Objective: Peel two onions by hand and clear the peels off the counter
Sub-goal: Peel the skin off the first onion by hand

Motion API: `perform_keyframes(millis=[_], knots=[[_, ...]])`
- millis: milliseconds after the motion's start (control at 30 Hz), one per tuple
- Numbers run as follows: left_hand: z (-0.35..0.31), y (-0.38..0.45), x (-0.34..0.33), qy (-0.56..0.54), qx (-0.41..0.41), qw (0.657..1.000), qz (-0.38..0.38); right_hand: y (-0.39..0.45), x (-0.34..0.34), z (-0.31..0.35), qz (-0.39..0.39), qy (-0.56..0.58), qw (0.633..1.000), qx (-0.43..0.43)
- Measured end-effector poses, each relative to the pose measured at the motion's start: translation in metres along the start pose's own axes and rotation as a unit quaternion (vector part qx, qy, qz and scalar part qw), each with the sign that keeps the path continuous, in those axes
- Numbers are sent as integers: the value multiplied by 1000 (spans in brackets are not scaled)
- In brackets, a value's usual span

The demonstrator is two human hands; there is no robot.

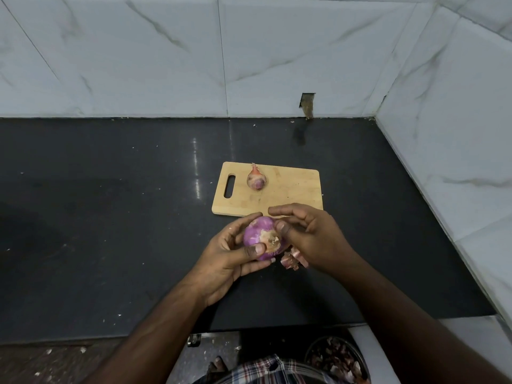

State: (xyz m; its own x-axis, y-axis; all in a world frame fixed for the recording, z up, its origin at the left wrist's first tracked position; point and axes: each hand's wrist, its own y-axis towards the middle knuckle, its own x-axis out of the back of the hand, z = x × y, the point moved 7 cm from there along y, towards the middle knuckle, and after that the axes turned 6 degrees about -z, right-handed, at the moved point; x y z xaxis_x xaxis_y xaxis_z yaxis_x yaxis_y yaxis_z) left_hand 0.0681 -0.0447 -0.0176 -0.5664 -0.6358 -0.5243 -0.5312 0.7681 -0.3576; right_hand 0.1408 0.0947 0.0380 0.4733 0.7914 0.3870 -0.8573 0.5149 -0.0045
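Head view: left hand cups a purple onion just in front of the cutting board; right hand pinches its skin. Second onion sits on the board; peels lie beside the right hand

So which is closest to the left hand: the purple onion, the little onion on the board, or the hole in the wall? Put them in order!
From the left hand:
1. Purple onion, held right in it.
2. Little onion, on the wooden cutting board, farther back.
3. Hole in the wall, farthest, back right above the counter.
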Motion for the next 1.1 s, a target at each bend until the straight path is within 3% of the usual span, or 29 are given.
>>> perform_keyframes(millis=[100,233,433,600,767,933,1100], knots=[[-2,0,-3,-5,-5,1000,10,-5,-11,0,89,11,995,-33],[-2,2,0,-28,-16,999,-21,-6,-11,-8,46,51,995,-66],[-2,3,-3,-67,-9,997,-22,-9,-8,-9,-15,86,996,-35],[-5,4,-3,-72,-4,997,-25,-10,-19,-11,57,91,993,-50],[-3,8,1,-103,-24,993,-60,-8,-15,-5,43,88,995,-27],[-2,3,-11,-46,40,998,7,-11,-11,0,7,128,991,36],[-7,1,-7,-36,11,999,11,-7,-11,-2,77,111,991,-15]])
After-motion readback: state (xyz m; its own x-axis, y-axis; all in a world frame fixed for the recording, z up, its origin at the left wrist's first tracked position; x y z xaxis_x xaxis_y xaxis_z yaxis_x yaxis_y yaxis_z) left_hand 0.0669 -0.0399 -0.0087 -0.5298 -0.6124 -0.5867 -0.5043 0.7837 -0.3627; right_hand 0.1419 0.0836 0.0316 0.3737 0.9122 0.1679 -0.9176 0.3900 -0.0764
